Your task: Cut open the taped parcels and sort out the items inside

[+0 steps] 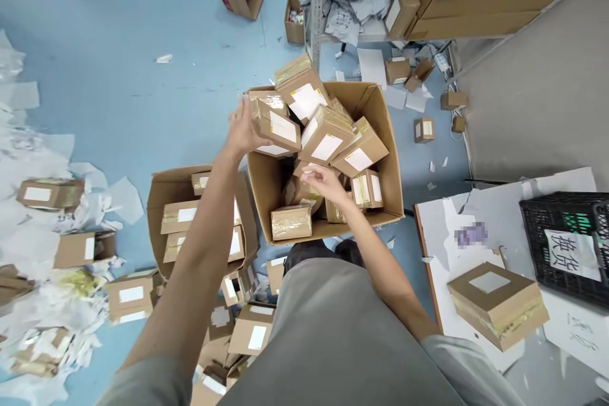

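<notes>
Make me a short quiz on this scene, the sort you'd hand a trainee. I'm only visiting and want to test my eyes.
1. Which of the person's hands grips the labelled box at the upper left of the large open carton?
2. True or false: the black crate has a white sheet with handwriting on its side.
3. What colour is the floor? A) red B) blue C) green

Key: 1. The left hand. 2. True. 3. B.

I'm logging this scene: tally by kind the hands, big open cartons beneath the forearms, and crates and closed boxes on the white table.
Left hand, right hand: 2
Centre carton, left carton: 2
Black crate: 1
Closed box: 1
Total: 6
</notes>
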A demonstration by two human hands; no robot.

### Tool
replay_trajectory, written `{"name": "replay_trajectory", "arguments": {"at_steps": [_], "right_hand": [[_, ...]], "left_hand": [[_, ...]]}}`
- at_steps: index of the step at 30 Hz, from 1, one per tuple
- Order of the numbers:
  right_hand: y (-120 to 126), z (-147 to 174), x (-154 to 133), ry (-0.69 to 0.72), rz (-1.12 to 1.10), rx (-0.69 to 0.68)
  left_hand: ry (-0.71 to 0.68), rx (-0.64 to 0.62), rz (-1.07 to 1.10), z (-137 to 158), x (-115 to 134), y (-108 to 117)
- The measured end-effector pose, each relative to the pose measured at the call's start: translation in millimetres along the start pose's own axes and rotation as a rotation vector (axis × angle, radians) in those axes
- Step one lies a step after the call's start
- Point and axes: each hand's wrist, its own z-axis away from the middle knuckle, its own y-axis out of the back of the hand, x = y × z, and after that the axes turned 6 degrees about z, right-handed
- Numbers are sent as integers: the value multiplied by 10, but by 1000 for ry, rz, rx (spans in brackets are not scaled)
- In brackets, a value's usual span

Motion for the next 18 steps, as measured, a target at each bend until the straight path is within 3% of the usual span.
{"name": "replay_trajectory", "arguments": {"at_steps": [3, 7, 9, 13, 16, 18], "right_hand": [[-87, 222, 164, -85, -5, -4], [26, 572, 402, -176, -29, 41], [130, 741, 490, -203, -70, 73], [429, 1143, 612, -211, -162, 162], [757, 1584, 709, -175, -194, 291], [1011, 1957, 783, -151, -193, 395]], "left_hand": [[-17, -94, -89, -155, 64, 20], [-11, -131, -363, 64, 224, 42], [-1, -112, -452, 302, 348, 43], [-48, 59, -437, 994, 692, -7], [-238, 182, -341, 1589, 1081, -137], [-340, 185, -271, 1909, 1403, -320]]}}
